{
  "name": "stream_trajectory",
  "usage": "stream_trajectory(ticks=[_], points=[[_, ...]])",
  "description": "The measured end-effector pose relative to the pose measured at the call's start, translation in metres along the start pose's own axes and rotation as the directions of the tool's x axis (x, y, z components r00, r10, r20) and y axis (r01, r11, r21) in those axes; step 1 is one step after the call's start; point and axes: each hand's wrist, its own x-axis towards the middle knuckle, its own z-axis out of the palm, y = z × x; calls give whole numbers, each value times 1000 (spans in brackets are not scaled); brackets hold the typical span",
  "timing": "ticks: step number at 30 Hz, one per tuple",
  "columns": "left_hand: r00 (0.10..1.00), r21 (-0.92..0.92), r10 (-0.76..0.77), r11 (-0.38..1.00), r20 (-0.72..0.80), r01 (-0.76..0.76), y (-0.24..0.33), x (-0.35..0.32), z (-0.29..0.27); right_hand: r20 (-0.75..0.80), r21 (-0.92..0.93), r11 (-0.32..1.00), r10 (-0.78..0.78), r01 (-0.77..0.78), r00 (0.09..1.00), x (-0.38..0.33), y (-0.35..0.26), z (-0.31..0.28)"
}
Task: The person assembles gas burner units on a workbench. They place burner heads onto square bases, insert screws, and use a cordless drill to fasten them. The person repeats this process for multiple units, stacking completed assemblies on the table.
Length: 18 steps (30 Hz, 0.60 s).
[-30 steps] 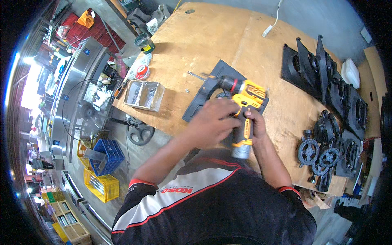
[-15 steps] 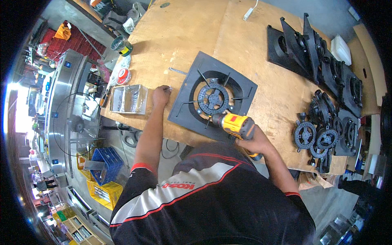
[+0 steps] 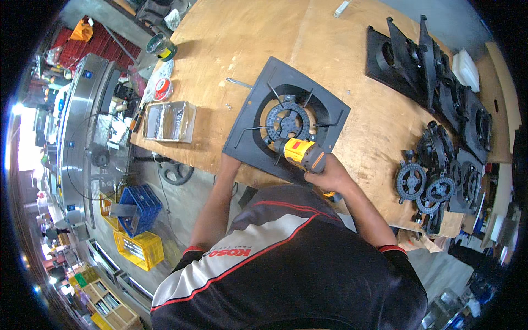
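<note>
A square black gas stove plate (image 3: 247, 124) lies turned at an angle near the front edge of the wooden table. Set in its round opening is a dark ring burner (image 3: 288, 122), with thin pan-support bars around it. My right hand (image 3: 329, 175) is closed round the grip of a yellow and black cordless drill (image 3: 300, 154). The drill's nose points at the near side of the burner. At the plate's lower left edge is my left hand (image 3: 230, 161); its fingers are hidden under the plate.
Left on the table stand a clear plastic box (image 3: 170, 122), a red and white roll (image 3: 162, 89) and a dark green tub (image 3: 161, 47). A metal strip (image 3: 238, 83) lies beyond the plate. On the right are loose ring burners (image 3: 411, 180) and several black stove plates (image 3: 396, 77).
My left hand has left the small parts beside the plate and come back to the plate's near left edge. The drill has shifted slightly left and up, toward the burner.
</note>
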Motion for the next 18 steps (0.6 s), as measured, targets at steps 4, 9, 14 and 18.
stream_trajectory(ticks=[4,9,14,18], points=[[979,-262,-177,945,99,197,-15,5,40,-7,-34,999,-42,42,999,4,1,-8],[947,-300,-260,903,190,308,-17,14,54,70,-171,967,-177,187,982,5,-21,-15],[934,-309,-283,888,216,341,-18,16,51,114,-188,977,-77,97,991,6,-36,-21],[933,-286,-268,899,239,332,-19,23,52,51,-94,995,-12,17,999,15,-12,-17]])
